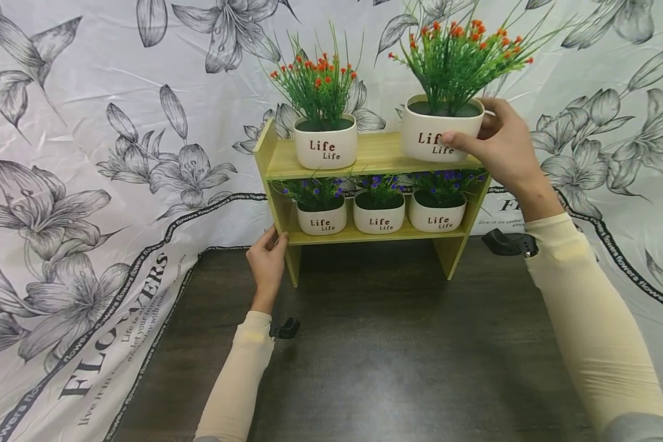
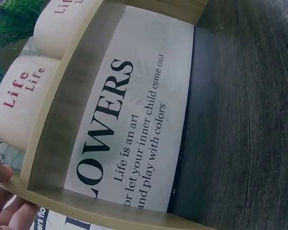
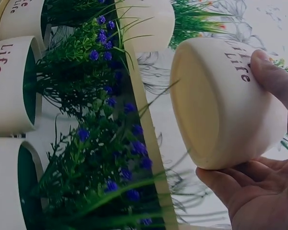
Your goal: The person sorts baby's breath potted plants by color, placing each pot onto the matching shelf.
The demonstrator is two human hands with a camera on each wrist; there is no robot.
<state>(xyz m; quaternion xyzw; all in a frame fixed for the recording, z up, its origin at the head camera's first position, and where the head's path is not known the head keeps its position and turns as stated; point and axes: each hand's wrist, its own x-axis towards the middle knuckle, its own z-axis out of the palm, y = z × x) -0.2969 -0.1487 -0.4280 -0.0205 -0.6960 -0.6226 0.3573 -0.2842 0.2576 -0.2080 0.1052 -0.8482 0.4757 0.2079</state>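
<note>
My right hand [image 1: 509,150] grips a white pot [image 1: 417,135] of orange-red artificial flowers, thumb on the front by the "Life" lettering and fingers round the side. In the right wrist view the bottom of this potted plant [image 3: 197,105] shows, raised above the top board of the wooden shelf [image 1: 378,150]. A matching potted plant [image 1: 325,144] stands at the left of that board. Low on the shelf's left side panel, my left hand [image 1: 267,261] holds the edge, with the thumb [image 2: 1,171] on the near side and the fingers outside.
Three white pots with purple flowers line the lower board: left pot [image 1: 321,220], middle pot [image 1: 379,216] and right pot [image 1: 438,215]. The shelf stands at the back of a dark wood-grain table [image 1: 364,344], against a flower-printed cloth [image 1: 143,80].
</note>
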